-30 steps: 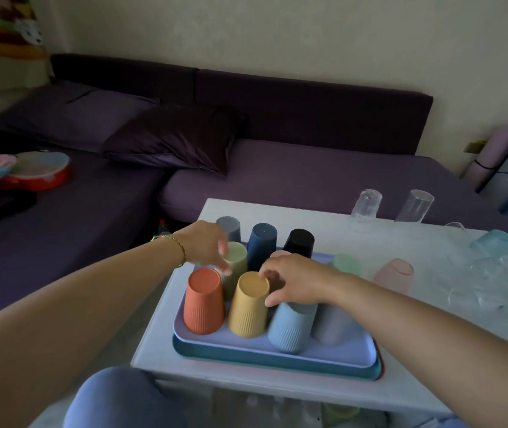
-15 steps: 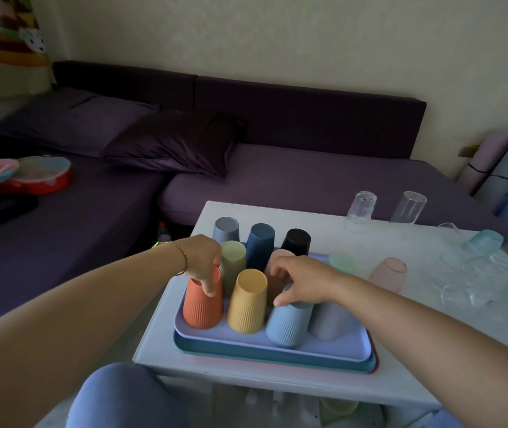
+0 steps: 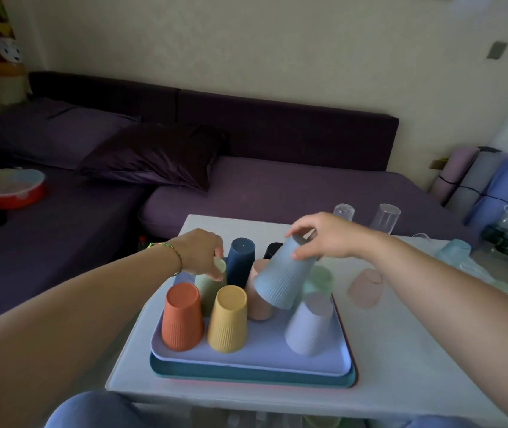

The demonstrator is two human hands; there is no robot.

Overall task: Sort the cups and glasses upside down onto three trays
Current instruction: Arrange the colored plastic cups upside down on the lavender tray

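Three stacked trays lie on the white table; the lilac top tray (image 3: 265,355) carries several upside-down ribbed cups: orange (image 3: 181,316), yellow (image 3: 228,319), pink (image 3: 257,301), navy (image 3: 240,262), black (image 3: 273,249), lavender (image 3: 310,325). My right hand (image 3: 323,234) grips the base of a light blue cup (image 3: 282,278), lifted and tilted above the tray. My left hand (image 3: 200,253) has its fingers on the rim of a pale green cup (image 3: 209,288) at the tray's back left. A teal tray (image 3: 246,373) and a pink tray edge show underneath.
On the table to the right stand a frosted green cup (image 3: 319,279), a frosted pink cup (image 3: 365,287), two clear glasses (image 3: 385,217), and more pale glassware near the right edge (image 3: 453,251). A purple sofa (image 3: 277,189) runs behind the table. My knee (image 3: 92,410) is below the front edge.
My right hand took the light blue cup from the tray's front row and raised it up and to the right. My left hand moved from the orange cup back to the pale green cup.
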